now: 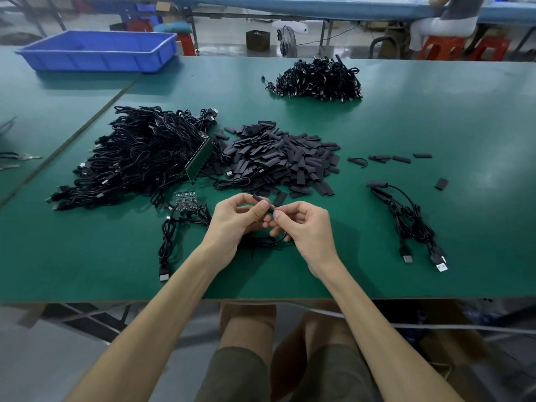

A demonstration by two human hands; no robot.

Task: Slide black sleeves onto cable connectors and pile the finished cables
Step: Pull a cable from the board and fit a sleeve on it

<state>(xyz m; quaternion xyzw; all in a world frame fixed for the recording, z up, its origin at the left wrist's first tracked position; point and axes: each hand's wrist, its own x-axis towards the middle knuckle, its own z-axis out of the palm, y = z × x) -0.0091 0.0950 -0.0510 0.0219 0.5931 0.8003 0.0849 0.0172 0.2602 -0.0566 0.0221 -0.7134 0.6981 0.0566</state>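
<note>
Near edge: the table (pixel 435 126) ended at 6 o'clock, just behind both wrists, in a brown lip running straight across.
Left edge: a seam (pixel 95 117) ran diagonally at 10 o'clock, where a second green top butted on.
Open room: bare green showed between the hands and the near edge, and widely at 1 to 3 o'clock around the finished cables (pixel 412 221).
Left hand (pixel 240 219): thumb and forefinger pinched a sleeve (pixel 262 202), lifted just off the table.
Right hand (pixel 304 227): thumb and forefinger pinched the cable (pixel 266 242) end at the sleeve's mouth, other fingers curled; the cable's loop lay on the table beneath both hands.
Sleeve heap (pixel 278 158): at 12 o'clock, near the hands, its closest pieces just beyond the fingertips.
Cable heap (pixel 139 152): at 10 to 11 o'clock, touching the sleeve heap, with a green strip (pixel 198 159) leaning along its right flank.
Boards (pixel 185 198): small, at 9 o'clock, just beside the left hand, wired to a cable.
Loose sleeves (pixel 400 158): scattered at 2 o'clock, apart from the heap.
Far heap (pixel 319 79): more black cables at 1 o'clock, well apart.
Bin (pixel 98 50): blue, at 11 o'clock on the far left corner; contents could not be told.
</note>
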